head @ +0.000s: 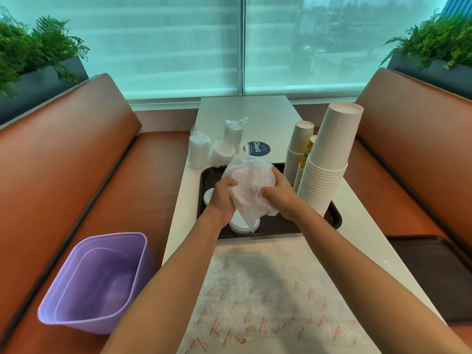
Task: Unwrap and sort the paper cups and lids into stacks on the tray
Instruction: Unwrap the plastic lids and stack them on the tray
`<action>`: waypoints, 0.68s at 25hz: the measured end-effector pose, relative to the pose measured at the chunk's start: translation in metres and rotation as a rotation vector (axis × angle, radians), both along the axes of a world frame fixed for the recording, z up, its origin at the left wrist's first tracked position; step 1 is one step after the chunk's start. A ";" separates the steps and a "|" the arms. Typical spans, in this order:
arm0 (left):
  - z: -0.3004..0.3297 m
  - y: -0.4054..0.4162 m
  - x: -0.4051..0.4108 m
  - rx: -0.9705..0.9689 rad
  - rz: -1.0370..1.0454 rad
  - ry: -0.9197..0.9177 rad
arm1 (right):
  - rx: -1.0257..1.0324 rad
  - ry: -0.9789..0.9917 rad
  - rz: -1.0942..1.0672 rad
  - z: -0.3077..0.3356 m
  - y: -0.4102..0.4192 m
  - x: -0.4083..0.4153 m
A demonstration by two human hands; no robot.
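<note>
Both hands are working on a plastic-wrapped stack of lids (249, 186), holding it up over the dark tray (334, 218) in the middle of the table (270, 118). The left hand (224, 198) is gripping the left side of the bundle, fingers (231, 183) curled shut on the plastic. The right hand (279, 192) is clamping the right side, fingers wrapped around the far edge of the bundle. The loose end of the wrap is hanging down to a point just above a short stack of bare white lids (242, 226) sitting on the tray's near part. Another small white stack (209, 196) is peeking out on the tray just left of the left hand.

On the tray's right side a tall stack of white paper cups (329, 159) is standing upside down, with a shorter white stack (297, 152) behind it and a yellow-printed stack (305, 159) wedged between them. Past the tray's far left corner, three still-wrapped packs (212, 149) are sitting on the table, close together. A sheet of bubble wrap with red print (268, 302) is lying on the table's near end. A purple bin (99, 282) is sitting tilted on the left bench seat, and a second dark tray (434, 272) is resting on the right seat.
</note>
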State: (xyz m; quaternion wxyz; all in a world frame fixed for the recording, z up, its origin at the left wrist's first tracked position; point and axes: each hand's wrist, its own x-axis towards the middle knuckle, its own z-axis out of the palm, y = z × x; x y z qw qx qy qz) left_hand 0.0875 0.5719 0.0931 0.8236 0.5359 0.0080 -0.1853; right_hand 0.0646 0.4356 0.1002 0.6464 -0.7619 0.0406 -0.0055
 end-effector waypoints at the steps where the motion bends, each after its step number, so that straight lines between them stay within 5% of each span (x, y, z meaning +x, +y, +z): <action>1: 0.003 -0.005 -0.001 0.107 -0.015 -0.011 | -0.089 -0.007 -0.050 -0.001 0.001 -0.002; 4: 0.003 -0.017 -0.004 0.469 -0.049 -0.162 | -0.294 -0.073 -0.113 -0.010 0.005 -0.005; 7: -0.005 -0.021 -0.005 0.594 0.039 -0.267 | -0.187 -0.026 -0.018 -0.013 -0.001 -0.006; 11: -0.008 -0.020 -0.005 0.495 0.216 -0.082 | 0.055 0.167 -0.015 -0.016 -0.009 -0.009; 17: -0.011 -0.016 -0.005 0.098 0.301 0.180 | 0.301 0.114 -0.199 -0.021 -0.020 -0.013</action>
